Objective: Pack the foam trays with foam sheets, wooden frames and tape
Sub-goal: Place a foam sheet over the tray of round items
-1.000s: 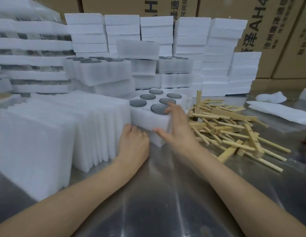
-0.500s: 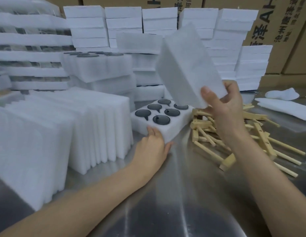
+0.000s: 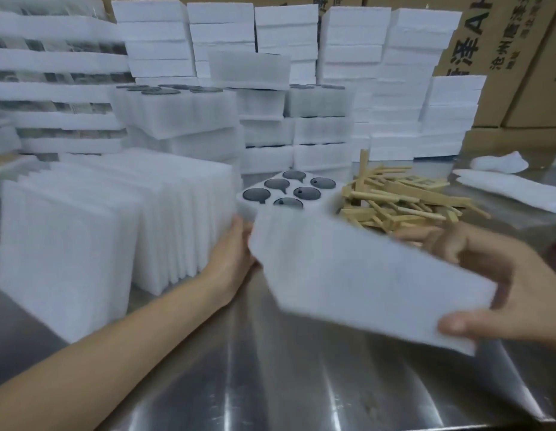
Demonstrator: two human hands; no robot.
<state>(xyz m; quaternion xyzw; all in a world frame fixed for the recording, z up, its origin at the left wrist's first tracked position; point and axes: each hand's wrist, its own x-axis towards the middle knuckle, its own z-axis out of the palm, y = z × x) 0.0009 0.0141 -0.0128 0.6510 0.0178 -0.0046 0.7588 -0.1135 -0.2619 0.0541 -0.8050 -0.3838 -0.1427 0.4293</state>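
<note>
One foam sheet (image 3: 363, 275) in right hand (image 3: 528, 284), before foam tray (image 3: 327, 199).

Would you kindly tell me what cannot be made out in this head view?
- Left hand: fingertips hidden behind the foam sheet, so its hold on the foam tray is unclear.
- Foam sheet: edges motion-blurred.
- Right hand: wrist cut off by the right edge.
- Carton lettering: cropped by the top edge.
</note>
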